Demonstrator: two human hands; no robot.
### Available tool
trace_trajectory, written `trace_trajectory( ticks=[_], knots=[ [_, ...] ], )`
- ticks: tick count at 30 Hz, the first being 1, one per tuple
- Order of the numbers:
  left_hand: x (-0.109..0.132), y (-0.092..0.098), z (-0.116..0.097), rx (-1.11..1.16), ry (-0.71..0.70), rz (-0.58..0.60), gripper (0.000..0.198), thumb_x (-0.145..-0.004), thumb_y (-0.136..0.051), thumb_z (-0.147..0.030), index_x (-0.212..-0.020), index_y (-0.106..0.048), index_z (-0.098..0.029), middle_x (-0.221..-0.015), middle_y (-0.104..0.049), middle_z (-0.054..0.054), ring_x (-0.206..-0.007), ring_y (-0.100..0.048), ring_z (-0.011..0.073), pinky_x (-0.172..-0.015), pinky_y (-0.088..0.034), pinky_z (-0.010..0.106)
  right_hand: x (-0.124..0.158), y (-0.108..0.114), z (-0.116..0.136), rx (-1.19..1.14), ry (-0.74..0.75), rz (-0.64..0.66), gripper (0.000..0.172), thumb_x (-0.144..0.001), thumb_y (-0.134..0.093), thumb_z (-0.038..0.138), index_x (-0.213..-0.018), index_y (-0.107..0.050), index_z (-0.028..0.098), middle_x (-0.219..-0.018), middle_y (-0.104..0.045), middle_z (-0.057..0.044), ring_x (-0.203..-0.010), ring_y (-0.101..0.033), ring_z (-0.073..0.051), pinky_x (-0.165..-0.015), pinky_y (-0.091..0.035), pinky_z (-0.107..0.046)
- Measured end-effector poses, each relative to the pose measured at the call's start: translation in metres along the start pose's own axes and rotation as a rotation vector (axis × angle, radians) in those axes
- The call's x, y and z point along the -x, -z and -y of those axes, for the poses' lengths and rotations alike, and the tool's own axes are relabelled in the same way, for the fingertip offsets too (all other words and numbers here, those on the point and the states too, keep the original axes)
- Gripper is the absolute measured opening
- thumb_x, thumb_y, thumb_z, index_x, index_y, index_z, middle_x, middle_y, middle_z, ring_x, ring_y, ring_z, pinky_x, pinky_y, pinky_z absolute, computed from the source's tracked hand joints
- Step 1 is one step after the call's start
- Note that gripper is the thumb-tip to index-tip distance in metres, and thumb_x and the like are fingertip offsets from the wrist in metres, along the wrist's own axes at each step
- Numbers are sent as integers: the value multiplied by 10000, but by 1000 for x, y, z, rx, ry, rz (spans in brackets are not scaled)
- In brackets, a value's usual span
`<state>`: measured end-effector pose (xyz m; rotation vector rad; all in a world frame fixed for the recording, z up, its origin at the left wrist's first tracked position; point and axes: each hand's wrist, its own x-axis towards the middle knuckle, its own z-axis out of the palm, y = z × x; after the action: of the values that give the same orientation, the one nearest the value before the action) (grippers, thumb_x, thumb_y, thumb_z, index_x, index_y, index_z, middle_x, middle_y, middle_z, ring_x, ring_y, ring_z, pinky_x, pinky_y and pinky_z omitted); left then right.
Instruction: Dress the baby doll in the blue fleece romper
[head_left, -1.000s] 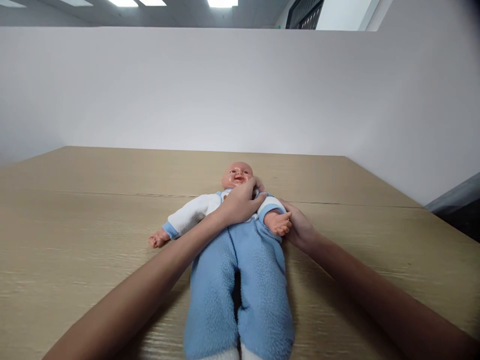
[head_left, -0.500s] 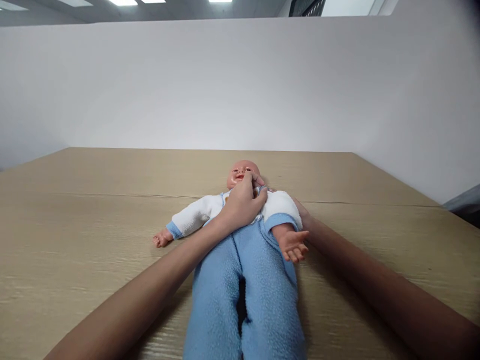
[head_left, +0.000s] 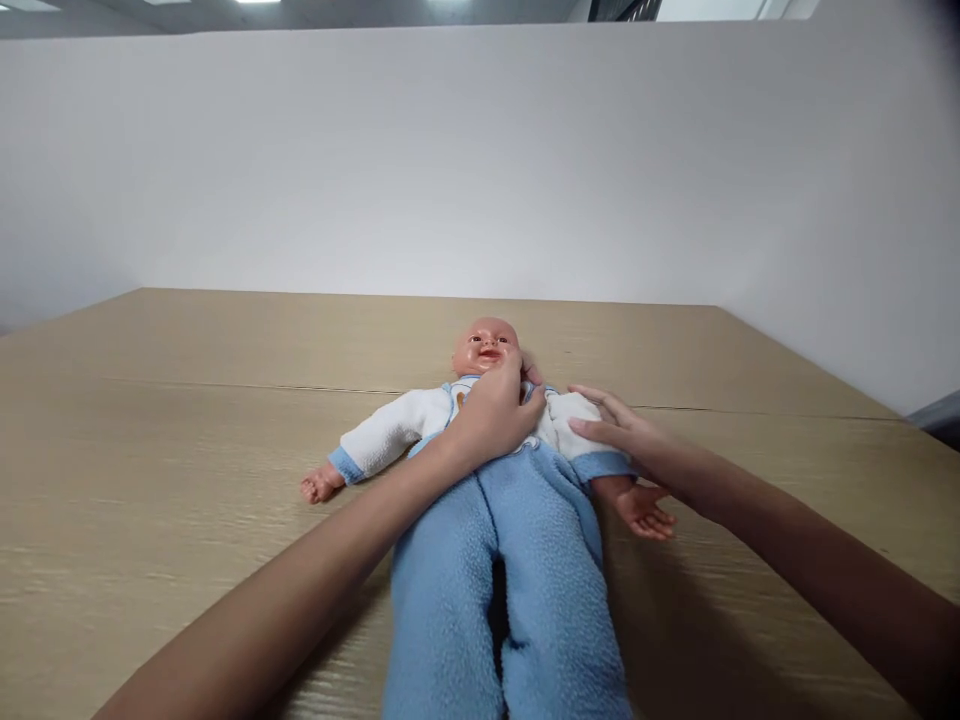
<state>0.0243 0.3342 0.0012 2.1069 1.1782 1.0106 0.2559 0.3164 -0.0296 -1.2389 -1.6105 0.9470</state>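
A baby doll (head_left: 525, 560) lies on its back, head away from me, in a fleece outfit with blue trousers, white sleeves and blue cuffs. My left hand (head_left: 501, 405) rests across its upper chest, fingers curled by the collar and neck; the fingertips are partly hidden. On the doll's white sleeve at the right, my right hand (head_left: 611, 425) lies with its thumb on the cloth and its fingers stretched out, apart from the thumb. The doll's bare right-side hand (head_left: 646, 512) sticks out of the cuff below my wrist. Its other arm (head_left: 390, 430) spreads out to the left.
The doll lies on a wood-grain table (head_left: 187, 450) with a seam running across it. A pale partition (head_left: 450, 160) rises behind the far edge and along the right side. A dark object (head_left: 941, 415) shows past the right edge.
My right hand has come out from behind the doll's shoulder onto its sleeve, and the doll's arm has swung outward to the right. My left hand has slid slightly down off the chin.
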Motion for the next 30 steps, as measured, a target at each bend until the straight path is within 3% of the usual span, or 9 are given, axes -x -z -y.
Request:
trace_trajectory(
  ticks=[2, 5, 7, 9, 11, 15, 20, 26, 30],
  knots=[
    [1, 0, -1, -21, -12, 16, 119, -1005, -609, -139, -970, -525, -216, -842, -633, -14, -759, -597, 178, -728, -414, 326, 16, 16, 9, 18, -129, 92, 604, -806, -912, 525, -1367, -750, 368, -1217, -843, -80, -1066, -822, -316, -664, -701, -302],
    [1, -1, 1, -57, -34, 18, 139, -1004, -601, -146, -947, -505, -229, -865, -652, 4, -809, -627, 200, -766, -444, 341, 30, 41, 14, 102, -259, 129, 557, -884, -840, 540, -1403, -747, 361, -927, -851, -78, -597, -763, -219, -344, -498, -223],
    [1, -3, 3, -80, -59, 15, 142, -1003, -595, -152, -948, -495, -235, -893, -669, 18, -851, -649, 215, -794, -469, 353, 33, 58, 8, 197, -304, 101, 506, -901, -799, 592, -1351, -781, 361, -859, -837, -64, -494, -696, -184, -297, -419, -211],
    [1, -4, 5, -101, -84, 13, 137, -1006, -593, -161, -948, -496, -238, -906, -684, 29, -880, -667, 228, -813, -491, 364, 33, 72, -3, 288, -259, 57, 477, -870, -802, 646, -1263, -819, 377, -1081, -857, -72, -788, -812, -268, -475, -601, -260],
    [1, -5, 5, -124, -99, 14, 132, -1010, -596, -171, -943, -504, -238, -918, -699, 39, -896, -680, 236, -824, -508, 371, 32, 82, -17, 326, -204, 31, 491, -836, -813, 681, -1216, -831, 371, -1280, -825, -71, -1092, -798, -363, -749, -700, -380],
    [2, -2, 2, -194, -100, 31, 97, -1022, -609, -201, -959, -540, -225, -950, -728, 63, -902, -690, 245, -826, -518, 379, 35, 90, -38, 275, -234, 55, 591, -831, -829, 669, -1308, -759, 328, -1294, -812, -106, -1048, -797, -371, -888, -679, -485],
    [-1, 17, 0, -394, -182, 27, 99, -1072, -582, -282, -1020, -588, -198, -1005, -754, 99, -962, -690, 281, -881, -510, 419, 40, 83, -36, 437, -102, 15, 585, -836, -799, 703, -1258, -734, 303, -1367, -755, -120, -1178, -729, -393, -1013, -614, -558],
    [-5, 35, 5, -499, -198, -22, 205, -1094, -577, -371, -1018, -614, -183, -1016, -733, 118, -1021, -656, 314, -919, -495, 445, 63, 50, 6, 626, 247, -245, 487, -940, -704, 672, -1269, -694, 313, -1365, -704, -123, -1341, -597, -423, -1155, -440, -668],
    [-4, 37, -2, -427, -338, -28, 140, -1075, -607, -308, -1014, -615, -182, -1082, -709, 107, -1082, -612, 291, -997, -479, 428, 84, 8, 32, 378, 231, -77, 382, -1007, -694, 557, -1319, -644, 343, -1380, -674, -80, -1276, -648, -329, -1100, -513, -518]
  ],
)
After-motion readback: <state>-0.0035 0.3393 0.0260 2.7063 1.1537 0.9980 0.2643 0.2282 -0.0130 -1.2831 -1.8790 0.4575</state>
